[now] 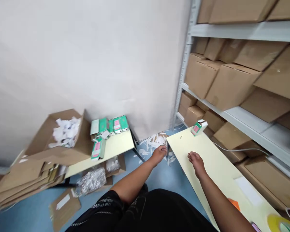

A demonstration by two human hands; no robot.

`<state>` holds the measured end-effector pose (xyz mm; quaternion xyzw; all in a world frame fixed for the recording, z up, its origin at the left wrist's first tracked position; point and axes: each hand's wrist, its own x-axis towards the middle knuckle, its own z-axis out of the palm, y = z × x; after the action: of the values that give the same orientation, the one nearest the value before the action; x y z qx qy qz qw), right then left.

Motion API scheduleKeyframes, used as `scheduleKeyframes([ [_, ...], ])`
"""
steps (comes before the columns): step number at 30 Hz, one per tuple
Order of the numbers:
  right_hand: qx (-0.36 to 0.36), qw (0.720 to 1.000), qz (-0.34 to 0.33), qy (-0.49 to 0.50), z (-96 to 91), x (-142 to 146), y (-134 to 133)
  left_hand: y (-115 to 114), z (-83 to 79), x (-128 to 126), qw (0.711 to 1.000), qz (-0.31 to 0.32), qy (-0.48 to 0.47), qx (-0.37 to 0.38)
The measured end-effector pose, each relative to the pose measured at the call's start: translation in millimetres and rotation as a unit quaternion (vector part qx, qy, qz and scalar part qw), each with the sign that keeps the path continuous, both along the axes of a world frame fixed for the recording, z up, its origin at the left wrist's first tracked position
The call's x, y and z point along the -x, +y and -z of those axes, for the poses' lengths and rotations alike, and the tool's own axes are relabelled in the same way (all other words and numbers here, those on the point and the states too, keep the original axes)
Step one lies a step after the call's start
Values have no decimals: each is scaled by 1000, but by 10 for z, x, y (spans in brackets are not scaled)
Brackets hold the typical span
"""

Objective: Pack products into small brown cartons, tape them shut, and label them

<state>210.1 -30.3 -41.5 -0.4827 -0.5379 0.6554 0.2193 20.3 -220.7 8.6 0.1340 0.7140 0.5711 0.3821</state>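
At left, a carton (86, 137) of white scraps (66, 132) and several green boxes (120, 123) crowd a pale worktop (118, 142) by the wall (111, 64). Over the blue, littered floor (163, 182) hangs the left hand (159, 155), how tightly its fingers curl impossible to tell; the right hand (197, 162), fingers loosely parted, hovers above a second worktop (217, 164), whose far end bears a green-and-white box (196, 128) near carton-filled shelving (244, 31).

Head-worn view, facing forward, tilted down

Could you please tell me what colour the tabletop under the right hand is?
Pale yellow tabletop; see head view.
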Motion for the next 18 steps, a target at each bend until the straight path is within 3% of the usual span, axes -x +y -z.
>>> scheduleKeyframes([
  [5,-18,996,-89,22,-36,553,-397,-778,-75,209,994,-105,22,-1],
  [9,-24,988,-150,34,-58,1011,-858,-1484,-106,355,984,-175,27,-15],
  [13,-16,979,-202,38,-68,1425,-1505,-2267,-88,502,973,-228,25,-23],
  [18,-24,968,-247,39,-205,1909,-2558,-3367,-84,744,960,-270,50,-44],
])
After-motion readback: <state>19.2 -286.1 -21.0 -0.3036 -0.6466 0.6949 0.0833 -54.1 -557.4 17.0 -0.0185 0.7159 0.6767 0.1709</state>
